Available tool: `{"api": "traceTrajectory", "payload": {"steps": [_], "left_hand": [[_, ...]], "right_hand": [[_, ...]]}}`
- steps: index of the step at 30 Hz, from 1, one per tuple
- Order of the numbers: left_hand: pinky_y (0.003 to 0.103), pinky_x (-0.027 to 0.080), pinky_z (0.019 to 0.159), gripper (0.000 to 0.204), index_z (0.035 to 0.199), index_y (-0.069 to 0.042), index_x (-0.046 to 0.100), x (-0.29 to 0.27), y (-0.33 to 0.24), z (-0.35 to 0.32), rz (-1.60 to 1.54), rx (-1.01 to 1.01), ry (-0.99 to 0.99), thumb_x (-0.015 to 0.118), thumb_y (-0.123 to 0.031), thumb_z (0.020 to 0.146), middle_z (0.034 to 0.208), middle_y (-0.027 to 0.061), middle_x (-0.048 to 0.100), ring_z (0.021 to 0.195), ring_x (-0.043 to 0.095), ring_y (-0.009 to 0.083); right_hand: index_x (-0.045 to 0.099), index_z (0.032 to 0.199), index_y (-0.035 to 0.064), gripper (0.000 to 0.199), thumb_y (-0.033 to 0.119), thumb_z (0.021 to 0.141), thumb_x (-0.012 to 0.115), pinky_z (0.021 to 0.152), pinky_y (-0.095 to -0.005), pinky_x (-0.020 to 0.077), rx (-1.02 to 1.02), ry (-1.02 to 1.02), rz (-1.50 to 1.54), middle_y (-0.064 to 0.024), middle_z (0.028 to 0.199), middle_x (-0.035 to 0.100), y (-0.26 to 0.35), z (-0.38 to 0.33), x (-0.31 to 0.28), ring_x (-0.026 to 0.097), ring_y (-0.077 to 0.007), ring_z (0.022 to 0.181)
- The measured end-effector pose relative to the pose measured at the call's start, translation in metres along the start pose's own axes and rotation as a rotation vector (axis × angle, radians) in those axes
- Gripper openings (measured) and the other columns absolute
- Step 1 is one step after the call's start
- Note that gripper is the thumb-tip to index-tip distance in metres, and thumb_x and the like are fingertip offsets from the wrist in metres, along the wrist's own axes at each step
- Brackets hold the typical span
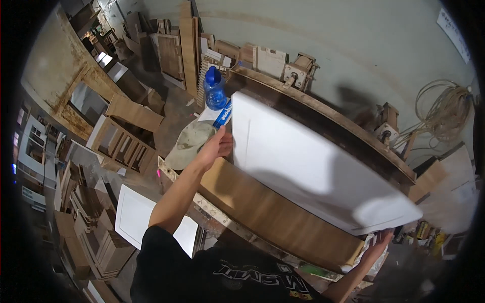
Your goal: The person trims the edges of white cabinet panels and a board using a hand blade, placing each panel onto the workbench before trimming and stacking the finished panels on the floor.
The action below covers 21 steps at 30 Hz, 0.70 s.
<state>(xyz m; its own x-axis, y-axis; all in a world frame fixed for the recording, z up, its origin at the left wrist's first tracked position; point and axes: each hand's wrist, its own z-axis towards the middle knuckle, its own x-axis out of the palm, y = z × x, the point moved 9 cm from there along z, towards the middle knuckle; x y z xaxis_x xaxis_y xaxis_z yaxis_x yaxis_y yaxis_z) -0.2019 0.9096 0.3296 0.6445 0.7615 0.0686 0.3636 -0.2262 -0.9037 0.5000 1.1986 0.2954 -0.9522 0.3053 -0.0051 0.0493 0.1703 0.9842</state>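
A large white rectangular panel (313, 166) is gripped at its left edge by the left hand (217, 146) and at its near right corner by the right hand (378, 245), fingers closed around it, above a brown wooden workbench (262, 212). A blue plastic bottle (214, 90) stands at the far left.

Wooden workbench (262, 212), long, brown top, worn pale front edge. Flat on top: large white panel (308, 161), covering most of the far half and jutting past the right end. Beyond the panel's left corner: blue plastic bottle (214, 90), upright; just beside it a blue-and-white packet (222, 115). Pale cap (189, 144) at the left end, near the front edge. Green strip (316, 271) along the front edge, right part. Raised dark wooden rail (328, 121) behind the panel.
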Motion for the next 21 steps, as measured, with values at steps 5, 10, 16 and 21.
{"api": "traceTrajectory", "payload": {"steps": [5,10,16,21], "left_hand": [[0.034,0.053,0.082,0.059,0.118,-0.007,0.057,-0.035,0.026,-0.084,-0.055,-0.127,0.277,0.032,-0.057,0.102,0.105,0.0054,0.062,0.089,0.063,0.0152],[0.031,0.054,0.089,0.05,0.138,-0.002,0.048,-0.096,0.085,-0.164,-0.21,-0.308,0.239,0.047,-0.037,0.101,0.119,0.0117,0.066,0.105,0.066,0.02],[0.034,0.036,0.109,0.072,0.152,-0.006,0.031,-0.122,0.196,-0.216,0.343,0.056,0.361,0.064,-0.018,0.09,0.148,0.0178,0.043,0.132,0.045,0.0254],[0.034,0.04,0.105,0.064,0.147,-0.004,0.04,-0.139,0.191,-0.282,0.184,-0.036,0.226,0.065,-0.029,0.094,0.137,0.0137,0.055,0.121,0.053,0.0225]], "right_hand": [[0.043,0.144,0.0157,0.077,0.071,0.091,0.041,0.1,-0.0415,0.0419,0.201,0.274,-0.018,-0.0059,0.135,0.056,-0.007,-0.056,-0.089,0.056,-0.0231,0.121],[0.052,0.134,0.0038,0.071,0.062,0.095,0.042,0.088,-0.038,0.053,0.388,0.515,0.018,-0.0119,0.117,0.066,-0.02,-0.129,-0.117,0.065,-0.0249,0.1],[0.056,0.13,-0.0002,0.051,0.038,0.097,0.054,0.094,-0.034,0.046,0.32,0.625,-0.374,-0.012,0.12,0.063,-0.105,-0.183,-0.127,0.06,-0.0213,0.107],[0.05,0.136,-0.0012,0.054,0.034,0.096,0.056,0.101,-0.0368,0.0406,0.198,0.5,-0.749,-0.0124,0.128,0.06,-0.123,-0.204,-0.178,0.057,-0.0262,0.113]]}}
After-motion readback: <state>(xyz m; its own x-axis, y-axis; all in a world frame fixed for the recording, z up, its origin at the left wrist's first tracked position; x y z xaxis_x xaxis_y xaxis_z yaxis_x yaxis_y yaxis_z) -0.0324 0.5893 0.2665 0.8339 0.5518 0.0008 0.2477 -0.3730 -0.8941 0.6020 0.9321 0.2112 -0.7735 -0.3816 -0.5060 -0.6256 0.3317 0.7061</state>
